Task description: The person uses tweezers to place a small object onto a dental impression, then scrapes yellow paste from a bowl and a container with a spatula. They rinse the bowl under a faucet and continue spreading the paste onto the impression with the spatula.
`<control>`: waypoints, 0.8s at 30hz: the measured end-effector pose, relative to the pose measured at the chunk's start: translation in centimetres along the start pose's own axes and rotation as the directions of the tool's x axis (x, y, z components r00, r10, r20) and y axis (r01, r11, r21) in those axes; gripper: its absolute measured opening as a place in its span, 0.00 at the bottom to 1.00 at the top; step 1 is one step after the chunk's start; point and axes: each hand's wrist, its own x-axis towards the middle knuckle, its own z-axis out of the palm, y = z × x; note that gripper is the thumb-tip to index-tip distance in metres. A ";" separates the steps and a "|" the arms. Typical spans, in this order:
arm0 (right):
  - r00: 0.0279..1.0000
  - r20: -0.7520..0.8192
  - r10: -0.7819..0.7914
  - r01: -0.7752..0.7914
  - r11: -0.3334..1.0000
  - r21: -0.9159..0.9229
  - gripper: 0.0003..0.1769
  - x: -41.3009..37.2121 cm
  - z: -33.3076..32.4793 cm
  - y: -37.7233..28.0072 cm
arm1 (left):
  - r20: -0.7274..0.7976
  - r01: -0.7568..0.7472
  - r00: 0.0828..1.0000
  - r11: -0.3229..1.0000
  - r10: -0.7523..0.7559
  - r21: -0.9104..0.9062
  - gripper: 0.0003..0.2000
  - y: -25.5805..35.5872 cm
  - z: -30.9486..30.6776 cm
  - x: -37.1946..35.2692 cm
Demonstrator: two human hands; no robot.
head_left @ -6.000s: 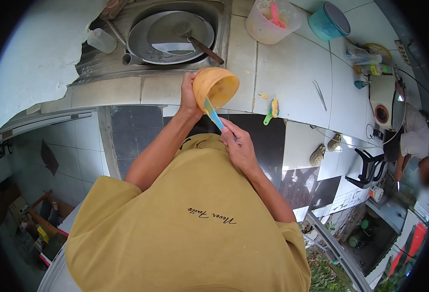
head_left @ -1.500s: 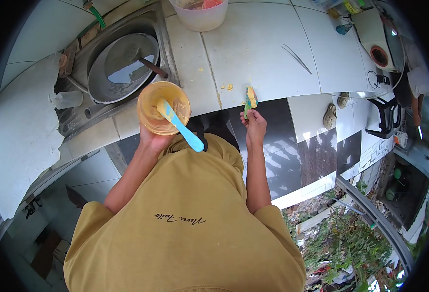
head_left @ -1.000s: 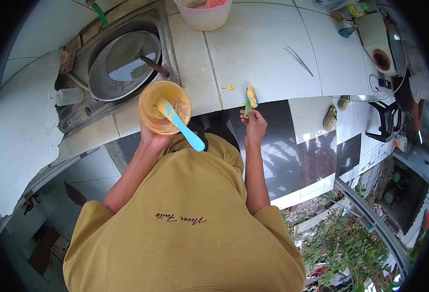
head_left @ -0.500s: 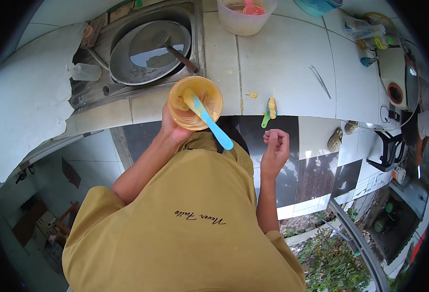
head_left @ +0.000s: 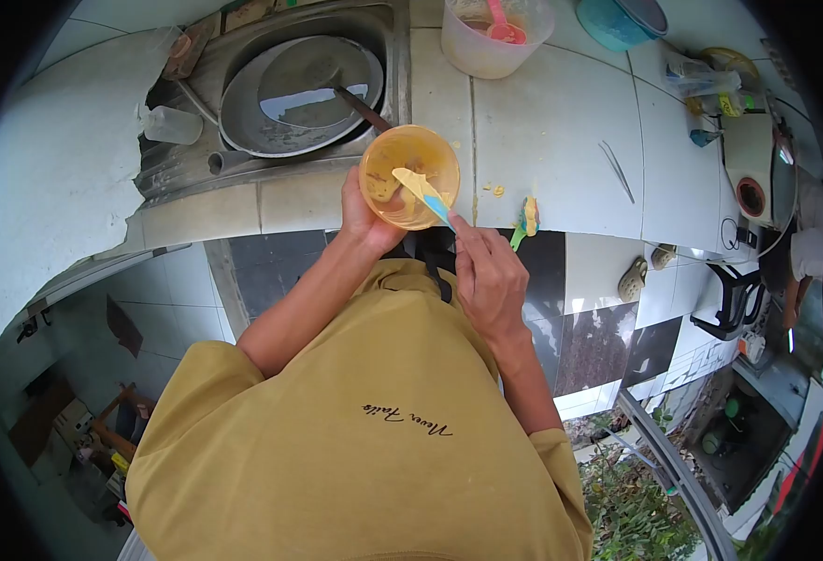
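My left hand (head_left: 367,221) grips an orange tub (head_left: 371,192) from the side, with its open top facing up. Yellow paste coats parts of its inside. A blue spatula (head_left: 436,206) is held by the handle in my right hand (head_left: 489,280), and its paste-covered blade reaches into the tub. On the counter edge to the right lies a green-handled tool (head_left: 530,217) with yellow paste on its head. A few yellow crumbs (head_left: 498,190) sit on the tiles between the tub and that tool.
A sink (head_left: 397,56) at the upper left holds a large pan (head_left: 243,131). Behind are a translucent bucket (head_left: 486,58) with a pink scoop (head_left: 505,34) and a teal bowl (head_left: 617,26). Tweezers (head_left: 619,172) lie right of centre. A clear cup (head_left: 173,125) stands left of the sink.
My right hand has moved left and up and has taken hold of the blue spatula's handle. The tub has shifted right, and the spatula blade has moved within it.
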 end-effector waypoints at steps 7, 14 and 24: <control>0.983 0.049 0.179 -0.181 0.982 0.051 0.28 -5.5 0.5 1.4 | -0.018 -0.123 0.992 0.992 0.122 -0.035 0.24 2.3 1.1 1.7; 0.838 -0.257 0.481 -0.494 0.869 0.015 0.18 -5.6 2.6 7.5 | 0.037 -0.183 0.982 0.983 0.183 0.012 0.23 4.7 2.0 0.9; 0.861 -0.194 0.469 -0.496 0.860 -0.123 0.17 -4.7 5.2 9.4 | -0.042 -0.183 0.982 0.982 0.184 0.035 0.25 5.4 -1.3 -2.7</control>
